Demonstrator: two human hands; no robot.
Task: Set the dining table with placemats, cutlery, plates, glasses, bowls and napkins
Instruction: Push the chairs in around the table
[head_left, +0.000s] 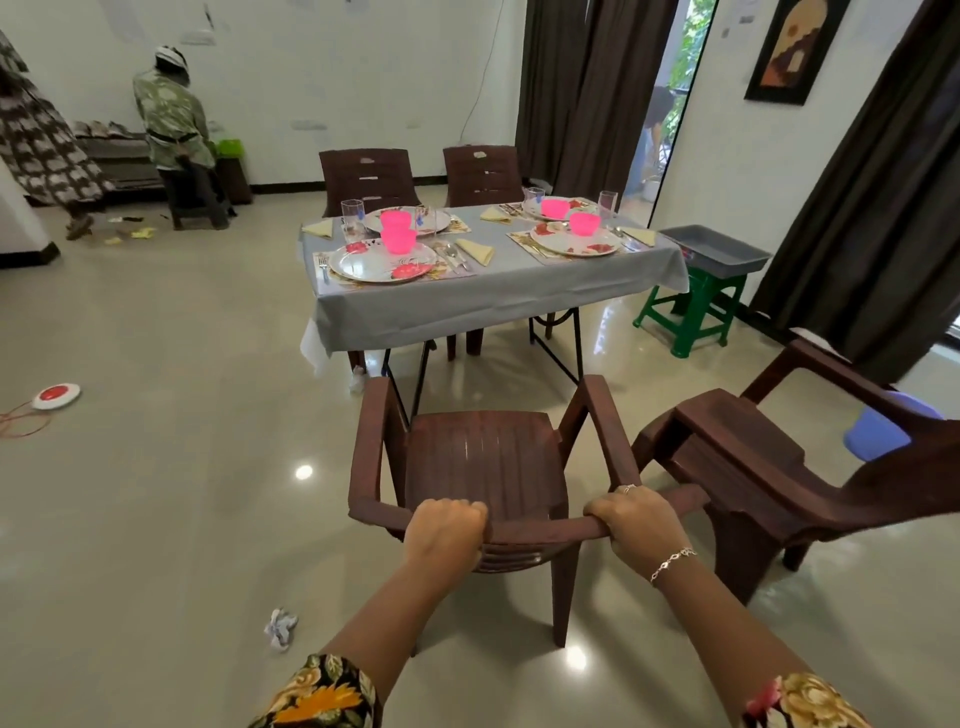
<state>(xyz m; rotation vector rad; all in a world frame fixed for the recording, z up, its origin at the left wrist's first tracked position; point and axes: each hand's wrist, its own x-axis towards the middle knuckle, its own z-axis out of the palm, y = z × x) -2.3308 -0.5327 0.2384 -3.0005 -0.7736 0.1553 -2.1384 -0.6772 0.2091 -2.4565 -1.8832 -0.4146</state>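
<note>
Fig. 1. The surface carries four plates, four pink bowls, four glasses and four folded napkins. Four brown chairs stand in the room.

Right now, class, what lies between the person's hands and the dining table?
Head view: the brown chair, gripped by left hand and right hand, then floor before the table.

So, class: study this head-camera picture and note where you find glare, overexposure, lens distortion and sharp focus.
Head view: glare spots on the glossy floor; head view: the pink bowls glow, nearly blown out; head view: the wide lens slants the right curtain; head view: left hand and right hand gripping the chair look sharp.
</note>
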